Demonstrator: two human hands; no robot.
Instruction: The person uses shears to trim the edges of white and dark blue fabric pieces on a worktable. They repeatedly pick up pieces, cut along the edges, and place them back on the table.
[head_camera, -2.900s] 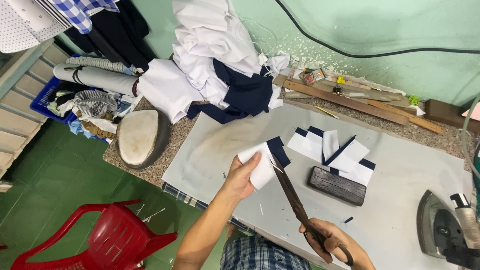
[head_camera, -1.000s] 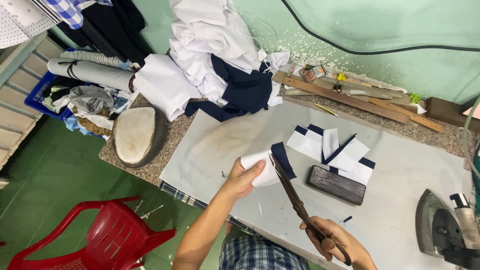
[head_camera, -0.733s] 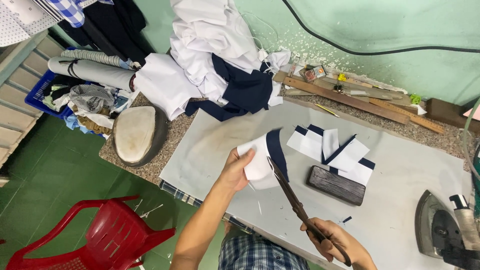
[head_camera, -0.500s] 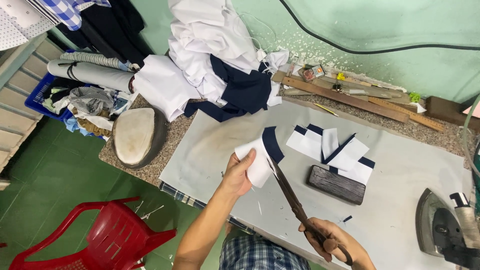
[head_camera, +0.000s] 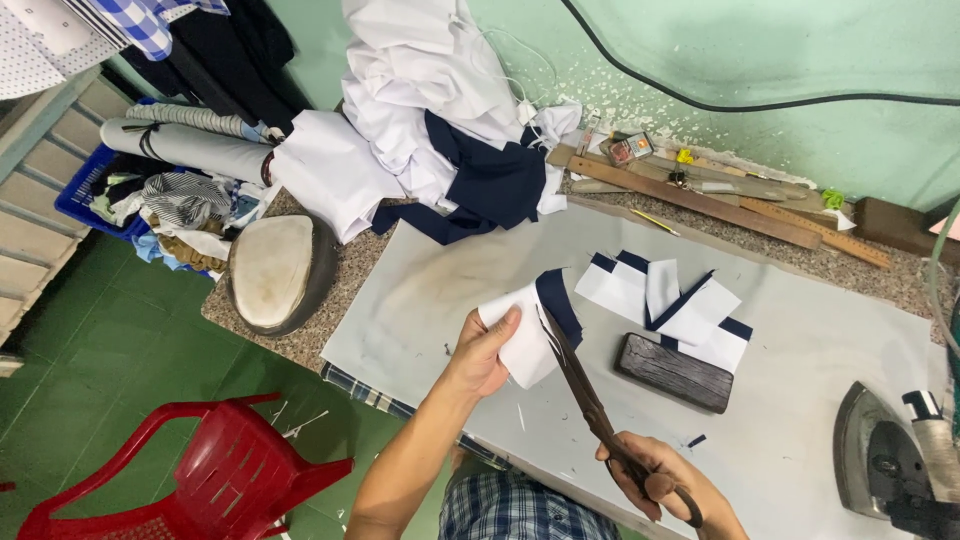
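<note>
Surface (head_camera: 480, 290): a pale pressing cloth is spread over a speckled stone top; a heap of white and navy garments (head_camera: 440, 120) is piled at the far edge. A padded pressing form (head_camera: 275, 270) rests at the left corner, an iron (head_camera: 885, 465) at the near right. A red plastic chair (head_camera: 190, 470) stands on the green floor, near left.

Scissors (head_camera: 590, 410): long, dark, heavy-looking metal, likely stiff and weighty in use. The long axis runs from the handles at near right to the tips at far left, the tips pointing up toward the fabric piece. The right hand (head_camera: 665, 480) is wrapped shut around the handle loops; the blades appear slightly parted against the cloth edge.

Stack of cut pieces (head_camera: 670, 305): white with navy bands, lying flat to the right of centre, a dark wooden block (head_camera: 673, 372) just beside it on the near side.

Fabric piece (head_camera: 530, 325): small, white with a navy band along its far-right edge, held above the surface at centre. It is judged light, soft and floppy, not fragile; best taken by pinching near the cut line to keep it taut. The left hand (head_camera: 483, 352) is pinched shut on its left side, thumb on top. Its long axis is roughly upright in the picture, the navy band toward the blades.
</note>
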